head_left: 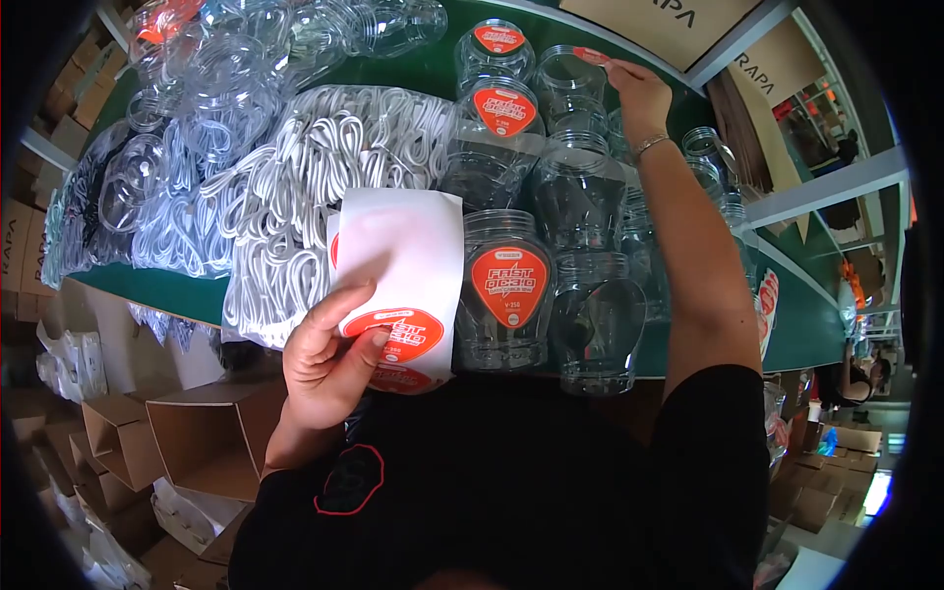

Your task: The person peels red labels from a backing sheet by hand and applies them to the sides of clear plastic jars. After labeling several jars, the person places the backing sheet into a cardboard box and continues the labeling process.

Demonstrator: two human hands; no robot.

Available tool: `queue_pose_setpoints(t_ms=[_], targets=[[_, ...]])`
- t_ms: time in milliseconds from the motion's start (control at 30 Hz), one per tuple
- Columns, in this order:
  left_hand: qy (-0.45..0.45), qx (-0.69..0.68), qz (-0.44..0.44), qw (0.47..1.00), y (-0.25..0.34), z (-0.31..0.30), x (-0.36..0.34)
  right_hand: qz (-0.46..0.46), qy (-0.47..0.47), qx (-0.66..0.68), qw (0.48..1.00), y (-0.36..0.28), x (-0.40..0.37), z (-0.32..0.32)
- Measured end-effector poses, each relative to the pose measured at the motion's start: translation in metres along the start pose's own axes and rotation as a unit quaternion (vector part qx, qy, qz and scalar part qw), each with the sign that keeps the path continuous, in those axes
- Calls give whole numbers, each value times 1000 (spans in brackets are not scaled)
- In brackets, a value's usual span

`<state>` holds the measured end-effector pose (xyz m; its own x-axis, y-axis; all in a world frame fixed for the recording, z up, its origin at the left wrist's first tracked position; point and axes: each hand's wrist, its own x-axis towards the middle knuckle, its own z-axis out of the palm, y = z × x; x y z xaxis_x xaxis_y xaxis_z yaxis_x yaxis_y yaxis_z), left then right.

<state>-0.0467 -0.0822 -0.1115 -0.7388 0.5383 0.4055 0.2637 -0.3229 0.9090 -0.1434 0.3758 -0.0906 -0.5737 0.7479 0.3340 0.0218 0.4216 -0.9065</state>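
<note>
My left hand (329,369) pinches a white backing strip of labels (418,246) between thumb and fingers, with red stickers showing near its lower end. At the far side of the table, my right hand (644,98) grips a red sticker (590,56) by its edge. That sticker overlaps the top of a clear plastic jar (570,88). Beside the strip stands a jar with a red label (506,290) on its front. Two more labelled jars, a middle one (503,110) and a back one (497,44), line up behind it. Unlabelled jars (598,324) stand to the right.
Bundles of white cables (339,147) in clear bags pile up on the left of the green table (167,290). Loose clear jars (231,74) lie behind them. Open cardboard boxes (206,442) sit below left. A grey metal post (826,187) rises at the right.
</note>
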Motion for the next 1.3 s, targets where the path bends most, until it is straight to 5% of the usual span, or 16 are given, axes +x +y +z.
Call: queue_pose_setpoints(t_ms=[533, 700, 833, 1167, 1300], targets=[[31, -43, -62, 997, 2, 9, 5, 18, -55, 0, 998, 24, 12, 6], [-5, -23, -32, 999, -2, 5, 6, 9, -99, -102, 990, 11, 3, 4], [9, 11, -33, 999, 1, 6, 5, -100, -110, -149, 978, 22, 3, 8], [23, -29, -71, 997, 11, 10, -2, -67, -135, -277, 949, -13, 3, -8], [46, -84, -32, 995, 23, 24, 17, -16, -226, -43, 973, -86, -53, -8]])
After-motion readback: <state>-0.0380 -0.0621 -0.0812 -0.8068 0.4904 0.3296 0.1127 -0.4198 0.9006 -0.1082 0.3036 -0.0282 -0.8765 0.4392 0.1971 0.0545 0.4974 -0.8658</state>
